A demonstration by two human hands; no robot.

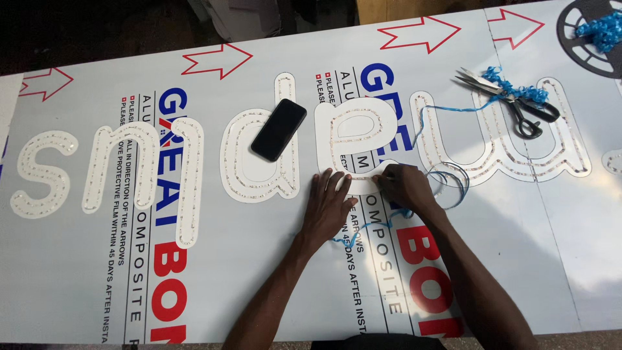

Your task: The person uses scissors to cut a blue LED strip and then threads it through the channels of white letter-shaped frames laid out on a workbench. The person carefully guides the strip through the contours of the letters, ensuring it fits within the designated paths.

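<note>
**Head view: blue wire being laid around a cut-out letter**

Head camera, nearest first: both forearms reach up from the bottom edge onto a large grey composite panel [259, 272] covered in protective film with red and blue print. The left hand [327, 204] lies flat, fingers spread and pressed down on the lower edge of a white cut-out letter e [353, 139]. The right hand [405, 188] sits just beside it, its fingers drawn together at the letter's rim; they seem to pinch the thin blue wire [447, 178], though the grip itself is too small to tell for sure. The wire loops loosely to the right of that hand, trails below both hands, and runs up toward the scissors.

As a judgement, the step in hand is seating the wire along the bottom curve of the e while the flat hand steadies the letter. The next move calls for holding the letter still and feeding slack from the loop without kinking it.

Farther off, a black smartphone [278, 129] lies on the letter d [259, 175]. Letters n [149, 175] and s [40, 175] sit to the left, a double-humped letter [502, 159] to the right. Black-handled scissors [512, 97] rest on it amid blue wire scraps, and a black spool [593, 39] holds more at the far corner.
</note>
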